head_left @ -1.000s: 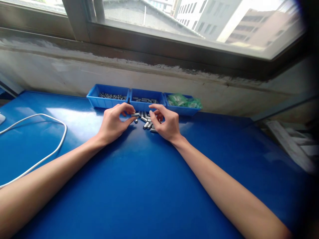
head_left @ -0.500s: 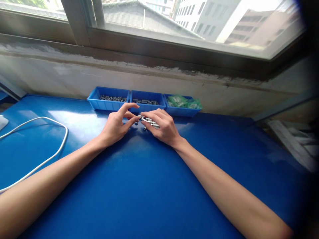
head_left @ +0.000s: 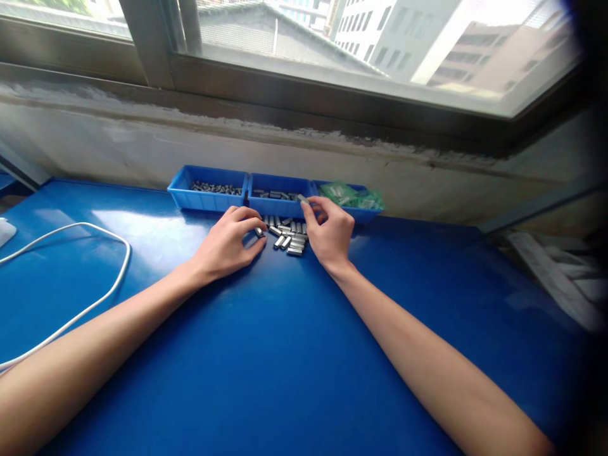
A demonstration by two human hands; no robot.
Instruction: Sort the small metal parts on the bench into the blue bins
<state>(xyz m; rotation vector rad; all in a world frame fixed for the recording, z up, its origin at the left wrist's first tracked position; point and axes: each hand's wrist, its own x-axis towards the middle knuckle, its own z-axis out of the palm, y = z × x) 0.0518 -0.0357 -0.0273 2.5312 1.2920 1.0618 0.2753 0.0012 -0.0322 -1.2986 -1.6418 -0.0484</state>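
Note:
Pinched between thumb and fingertips, a small metal standoff (head_left: 303, 199) is in my right hand (head_left: 331, 229), raised in front of the middle blue bin. My left hand (head_left: 232, 240) rests on the table with fingers curved and thumb apart. One metal standoff (head_left: 258, 232) shows in the gap between its thumb and fingers, beside the fingertips. Between the two hands lies a loose pile of shiny metal standoffs (head_left: 295, 244), short and straight-sided, some in rows and some at angles. My right hand hides the right end of this pile.
Along the wall stand three blue bins: the left bin (head_left: 206, 200) with small metal parts, the middle bin (head_left: 278, 206) with larger metal pieces, the right one with green bags (head_left: 349, 194). A white cable (head_left: 124, 266) curves over the blue table (head_left: 285, 354) at left.
My right hand has lifted off the pile with one standoff, uncovering the pieces beneath. My left hand has lowered to the table, and its raised index finger has come down.

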